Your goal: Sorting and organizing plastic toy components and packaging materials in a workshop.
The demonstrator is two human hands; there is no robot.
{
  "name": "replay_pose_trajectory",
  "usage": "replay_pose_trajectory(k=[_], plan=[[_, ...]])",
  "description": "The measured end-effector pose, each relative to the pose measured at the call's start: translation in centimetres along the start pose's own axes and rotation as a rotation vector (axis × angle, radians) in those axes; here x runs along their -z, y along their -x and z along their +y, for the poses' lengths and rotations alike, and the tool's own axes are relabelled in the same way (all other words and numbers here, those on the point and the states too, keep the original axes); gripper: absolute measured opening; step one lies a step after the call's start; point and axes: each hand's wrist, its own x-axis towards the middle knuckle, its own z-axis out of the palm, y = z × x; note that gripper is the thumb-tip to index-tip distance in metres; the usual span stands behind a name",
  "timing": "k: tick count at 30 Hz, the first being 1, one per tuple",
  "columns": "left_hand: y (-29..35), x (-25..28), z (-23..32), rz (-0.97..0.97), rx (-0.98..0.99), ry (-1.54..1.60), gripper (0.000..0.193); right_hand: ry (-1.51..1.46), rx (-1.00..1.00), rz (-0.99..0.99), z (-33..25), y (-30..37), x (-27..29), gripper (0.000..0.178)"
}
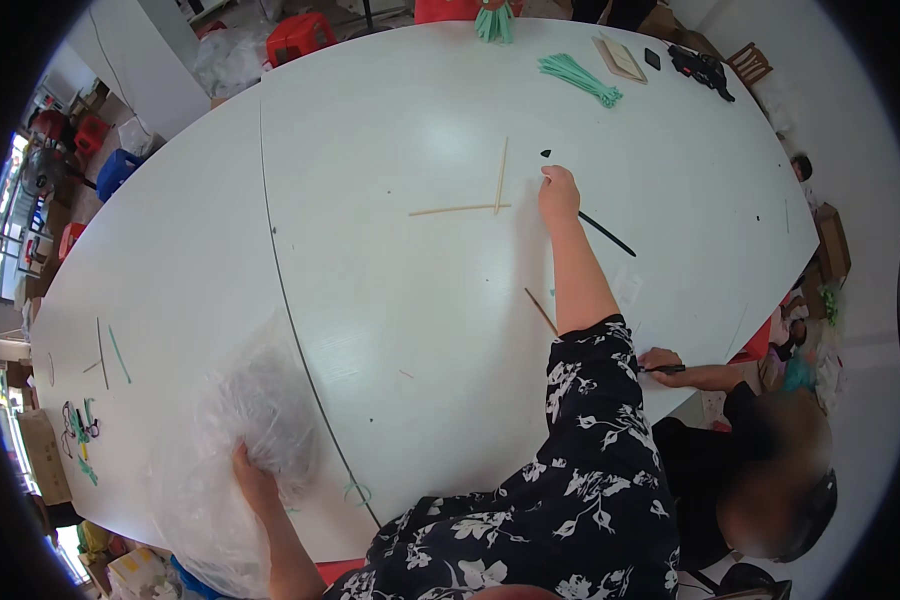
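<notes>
My left hand [257, 478] is closed on a crumpled, clear plastic bag [240, 400] at the near left of the white table [410, 300]. Stretched far forward, my right hand [559, 193] has its fingers curled together low over the tabletop. A small black piece [546, 153] shows just past those fingertips. From behind the right wrist, a thin black strip [607, 234] runs toward the near right; whether the fingers hold its other end is hidden. Left of this hand, two pale thin sticks [460, 209] lie touching at an angle. A brown stick [541, 310] lies beside my right forearm.
A person's hand [662, 363] at the right edge grips a black pen-like tool. At the far side lie a green bundle of strips [582, 80], a notepad [620, 59] and a black tool [701, 72]. Scissors [80, 422] and green scraps lie at the left edge.
</notes>
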Motion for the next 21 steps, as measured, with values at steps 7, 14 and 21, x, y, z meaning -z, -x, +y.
replay_pose_trajectory(k=[7, 14, 21], plan=[[-1.7, 4.1, -1.9, 0.015, -0.425, -0.961, 0.040, 0.246, -0.218, -0.317, -1.8, -3.2, -2.6, 0.039], [-1.9, 3.6, -1.8, 0.104, -0.353, -0.757, 0.040, 0.393, -0.327, -0.313, -3.7, -3.5, -2.9, 0.037], [-1.6, 2.2, -1.3, 0.061, -0.384, -0.840, 0.041, 0.329, -0.256, -0.357, -3.7, -3.3, -3.2, 0.025]])
